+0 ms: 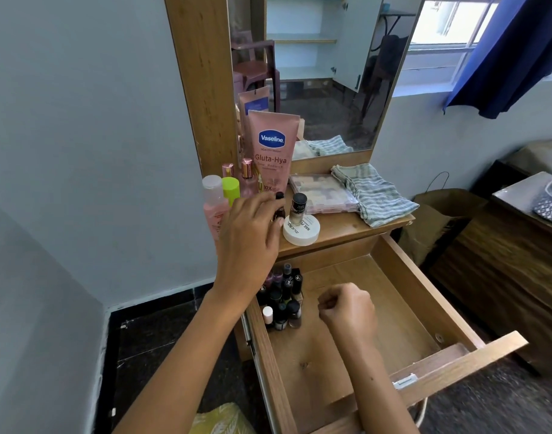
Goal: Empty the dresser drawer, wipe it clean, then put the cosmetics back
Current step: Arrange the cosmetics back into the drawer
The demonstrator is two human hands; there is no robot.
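Note:
The wooden drawer (403,296) stands pulled open, with several nail polish bottles (282,297) clustered in its back left corner. My left hand (249,236) is up at the dresser top (346,230), its fingers round a small dark nail polish bottle (279,198) with a black cap. My right hand (346,308) hovers inside the drawer with its fingers curled into a fist; nothing shows in it. Another nail polish bottle (298,208) stands on a white round jar (301,231). A striped cloth (371,192) lies on the right of the top.
A pink Vaseline tube (273,151), a pink bottle (213,202), a green-capped bottle (231,186) and a clear palette case (323,192) stand before the mirror (331,73). A brown paper bag (434,220) and dark furniture (519,261) are to the right.

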